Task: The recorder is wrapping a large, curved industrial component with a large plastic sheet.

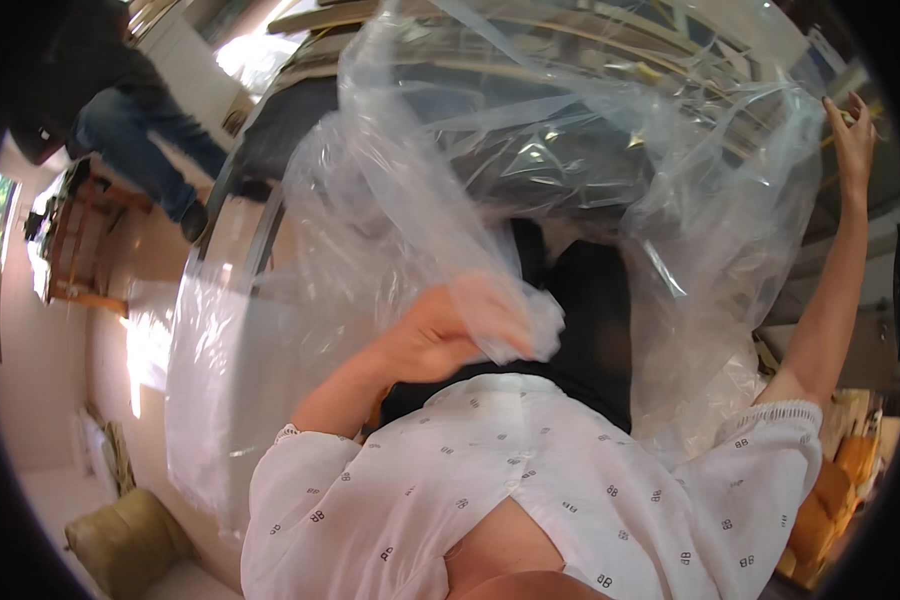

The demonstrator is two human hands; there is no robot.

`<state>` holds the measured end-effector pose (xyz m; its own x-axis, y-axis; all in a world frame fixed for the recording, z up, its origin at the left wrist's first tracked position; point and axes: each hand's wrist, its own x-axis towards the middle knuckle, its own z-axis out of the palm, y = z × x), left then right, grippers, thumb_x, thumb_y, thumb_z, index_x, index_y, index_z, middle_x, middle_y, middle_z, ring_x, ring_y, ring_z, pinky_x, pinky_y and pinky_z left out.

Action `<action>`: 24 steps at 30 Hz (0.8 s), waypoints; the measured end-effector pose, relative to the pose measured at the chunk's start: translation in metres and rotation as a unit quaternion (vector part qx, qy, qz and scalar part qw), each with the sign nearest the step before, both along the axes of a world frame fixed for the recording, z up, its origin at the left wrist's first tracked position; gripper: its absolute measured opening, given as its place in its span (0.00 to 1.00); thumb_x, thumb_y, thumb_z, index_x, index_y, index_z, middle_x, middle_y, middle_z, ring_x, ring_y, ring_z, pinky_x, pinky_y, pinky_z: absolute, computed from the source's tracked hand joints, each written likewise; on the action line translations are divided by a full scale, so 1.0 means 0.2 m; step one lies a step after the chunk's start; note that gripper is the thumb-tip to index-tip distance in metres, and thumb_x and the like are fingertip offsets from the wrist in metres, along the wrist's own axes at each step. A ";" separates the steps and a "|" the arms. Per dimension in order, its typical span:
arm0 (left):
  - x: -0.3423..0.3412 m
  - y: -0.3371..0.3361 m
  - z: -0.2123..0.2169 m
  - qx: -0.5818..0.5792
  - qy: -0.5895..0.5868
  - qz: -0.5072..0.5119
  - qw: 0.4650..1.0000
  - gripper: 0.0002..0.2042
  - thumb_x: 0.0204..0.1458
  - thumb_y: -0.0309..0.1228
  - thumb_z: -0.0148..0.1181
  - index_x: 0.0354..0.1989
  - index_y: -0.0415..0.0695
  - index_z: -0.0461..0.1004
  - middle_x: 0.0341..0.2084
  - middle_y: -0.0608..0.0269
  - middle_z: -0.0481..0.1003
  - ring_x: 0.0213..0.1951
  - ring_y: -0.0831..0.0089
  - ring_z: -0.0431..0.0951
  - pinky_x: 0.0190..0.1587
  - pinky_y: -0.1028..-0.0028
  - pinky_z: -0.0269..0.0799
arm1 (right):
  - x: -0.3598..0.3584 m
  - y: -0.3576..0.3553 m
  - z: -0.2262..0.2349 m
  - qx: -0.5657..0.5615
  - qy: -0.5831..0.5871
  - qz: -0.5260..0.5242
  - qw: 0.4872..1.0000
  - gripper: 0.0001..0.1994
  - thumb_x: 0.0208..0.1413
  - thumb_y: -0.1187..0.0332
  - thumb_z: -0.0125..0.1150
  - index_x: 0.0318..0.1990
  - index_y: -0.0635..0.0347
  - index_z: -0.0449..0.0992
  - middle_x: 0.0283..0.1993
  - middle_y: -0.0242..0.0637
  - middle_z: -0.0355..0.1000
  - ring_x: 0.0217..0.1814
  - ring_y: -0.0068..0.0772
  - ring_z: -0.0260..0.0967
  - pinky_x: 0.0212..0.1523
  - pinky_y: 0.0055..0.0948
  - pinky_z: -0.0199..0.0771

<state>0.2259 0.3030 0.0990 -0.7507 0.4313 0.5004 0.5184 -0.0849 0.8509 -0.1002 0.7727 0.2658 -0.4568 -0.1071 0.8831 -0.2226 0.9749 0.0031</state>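
A large clear plastic sheet (400,150) spreads in loose folds in front of me and hangs down on both sides. In front of my waist, my left hand (450,325) is closed round a gathered bunch of it, slightly blurred by motion. Far out to the right, my raised right hand (852,145) pinches the sheet's edge between its fingertips. Beneath the film lies a wide piece with a dark grey covering (530,115) and light wooden slats (610,25) along its far side; the plastic partly veils it.
At the far left stands a person in jeans (130,130), beside a wooden stand (85,240). An olive cushion-like bundle (130,540) rests on the floor at lower left. Orange-brown items (850,480) are at the right behind my arm.
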 end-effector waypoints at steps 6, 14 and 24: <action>-0.12 0.46 -0.11 -0.089 -0.016 -0.112 0.990 0.11 0.45 0.21 0.49 0.36 0.46 0.73 0.38 0.65 0.73 0.43 0.64 0.70 0.47 0.66 0.61 | 0.82 -0.85 -0.25 -0.241 -0.528 0.463 0.669 0.18 0.58 0.55 0.45 0.46 0.57 0.70 0.45 0.30 0.69 0.43 0.23 0.65 0.45 0.24 0.63; -0.09 0.74 -0.22 -0.221 -0.037 -0.103 0.969 0.11 0.50 0.27 0.47 0.44 0.48 0.67 0.38 0.58 0.70 0.42 0.59 0.70 0.40 0.64 0.67 | 1.04 -1.16 -0.42 -0.265 -0.564 0.548 0.558 0.11 0.50 0.71 0.54 0.42 0.62 0.68 0.32 0.29 0.65 0.34 0.17 0.60 0.35 0.18 0.62; -0.35 0.18 0.52 -0.093 0.142 0.291 0.942 0.05 0.48 0.28 0.56 0.30 0.41 0.74 0.27 0.70 0.70 0.24 0.82 0.63 0.28 0.83 0.58 | 1.15 -1.05 -0.43 -0.251 -0.543 0.579 0.554 0.12 0.45 0.80 0.48 0.40 0.61 0.67 0.19 0.23 0.50 0.21 0.14 0.46 0.22 0.17 0.49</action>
